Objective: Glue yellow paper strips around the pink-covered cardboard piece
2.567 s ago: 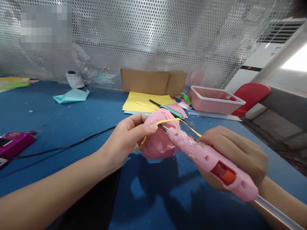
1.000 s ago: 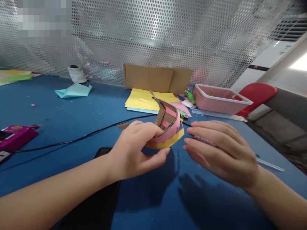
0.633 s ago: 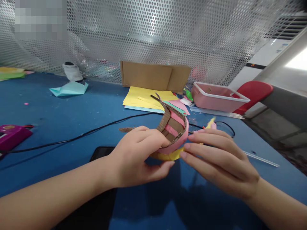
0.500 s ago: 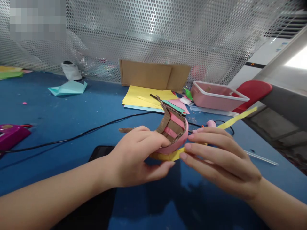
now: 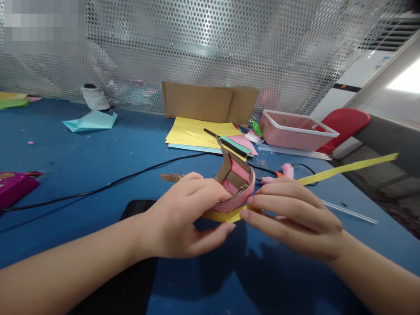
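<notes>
My left hand (image 5: 187,210) grips a small bowl-shaped craft piece (image 5: 236,183) made of brown cardboard strips covered in pink paper, held above the blue table (image 5: 98,157). A yellow paper strip (image 5: 348,167) runs along its lower rim and sticks out far to the right. My right hand (image 5: 292,214) pinches that strip against the rim with its fingertips. The pink glue gun (image 5: 285,172) lies on the table behind my right hand, with its black cord (image 5: 108,186) trailing left.
Yellow and coloured paper sheets (image 5: 197,133), a cardboard piece (image 5: 210,103), a pink tray (image 5: 293,131), a folded light-blue paper (image 5: 90,121), a magenta device (image 5: 15,186) and a dark phone (image 5: 131,262) lie around. A perforated metal screen (image 5: 210,48) closes the back. A clear glue stick (image 5: 348,211) lies right.
My right hand put the glue gun down on the table and came to the craft piece. The piece was turned hollow side up, and the yellow strip now stretches out to the right.
</notes>
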`<act>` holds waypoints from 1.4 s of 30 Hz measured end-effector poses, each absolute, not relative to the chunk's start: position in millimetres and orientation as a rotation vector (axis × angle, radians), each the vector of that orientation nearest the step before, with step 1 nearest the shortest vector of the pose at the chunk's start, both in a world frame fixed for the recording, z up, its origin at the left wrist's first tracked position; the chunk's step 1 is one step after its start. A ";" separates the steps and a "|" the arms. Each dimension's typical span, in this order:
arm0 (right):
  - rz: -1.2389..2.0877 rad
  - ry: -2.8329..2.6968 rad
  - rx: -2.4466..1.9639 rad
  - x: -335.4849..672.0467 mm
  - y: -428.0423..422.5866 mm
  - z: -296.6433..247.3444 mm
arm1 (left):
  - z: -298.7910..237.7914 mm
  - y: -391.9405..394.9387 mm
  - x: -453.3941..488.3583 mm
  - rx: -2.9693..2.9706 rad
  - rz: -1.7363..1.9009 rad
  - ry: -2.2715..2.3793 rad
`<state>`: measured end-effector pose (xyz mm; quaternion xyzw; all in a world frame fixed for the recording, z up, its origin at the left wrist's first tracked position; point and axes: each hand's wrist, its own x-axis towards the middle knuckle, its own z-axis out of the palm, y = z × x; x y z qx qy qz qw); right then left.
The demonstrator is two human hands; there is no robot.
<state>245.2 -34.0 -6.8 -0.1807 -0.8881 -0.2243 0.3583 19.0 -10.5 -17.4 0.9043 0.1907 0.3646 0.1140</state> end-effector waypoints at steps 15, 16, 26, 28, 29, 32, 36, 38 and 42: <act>-0.473 -2.233 -0.444 241.0 -28.5 -15.5 | -20.7 -9.9 16.8 2.615 1.026 0.616; -0.476 -2.237 -0.447 241.1 -28.7 -15.4 | -20.3 -9.9 16.8 2.623 1.011 0.610; -0.477 -2.214 -0.509 228.9 -39.4 -8.2 | -16.5 -11.1 21.2 2.737 1.044 0.614; -0.467 -2.186 -0.530 226.8 -40.0 -6.3 | -16.3 -11.5 21.0 2.737 1.066 0.621; -0.472 -2.194 -0.520 226.6 -40.0 -5.6 | -16.4 -11.7 20.6 2.737 1.078 0.620; -0.520 -2.223 -0.489 228.4 -39.2 -5.3 | -16.8 -12.4 19.5 2.739 1.105 0.625; -0.523 -2.190 -0.482 230.4 -38.3 -9.1 | -17.7 -11.6 19.7 2.794 1.073 0.631; -0.496 -2.162 -0.483 229.9 -37.6 -11.0 | -18.1 -10.6 20.4 2.828 1.092 0.623; -0.500 -2.128 -0.501 229.3 -35.7 -13.0 | -18.6 -9.1 21.7 2.853 1.145 0.625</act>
